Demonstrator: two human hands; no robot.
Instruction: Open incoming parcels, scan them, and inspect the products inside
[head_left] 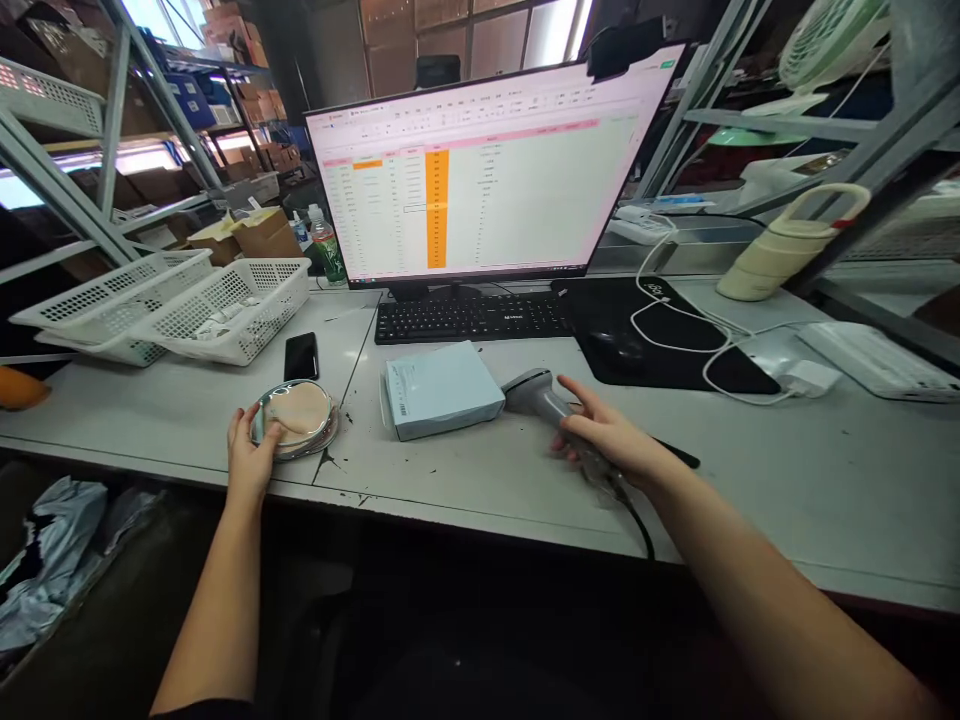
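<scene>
My left hand [253,447] is at the front left of the desk, its thumb over the rim of a round, shiny, flat object [298,412] with a beige middle. Its fingers curl round the left edge; I cannot tell what the object is. My right hand [600,425] is around the handle of a grey barcode scanner [536,392], index finger stretched out. The scanner's head points left, close to the right side of a pale blue box [446,388] that lies flat. Some of the right fingers are hidden behind the handle.
Behind the box are a black keyboard [472,318] and a monitor [480,190] showing a spreadsheet. White baskets [225,310] and a phone [301,357] lie left. A mouse [616,347], white cables [675,345] and a cream bottle [772,250] occupy the right.
</scene>
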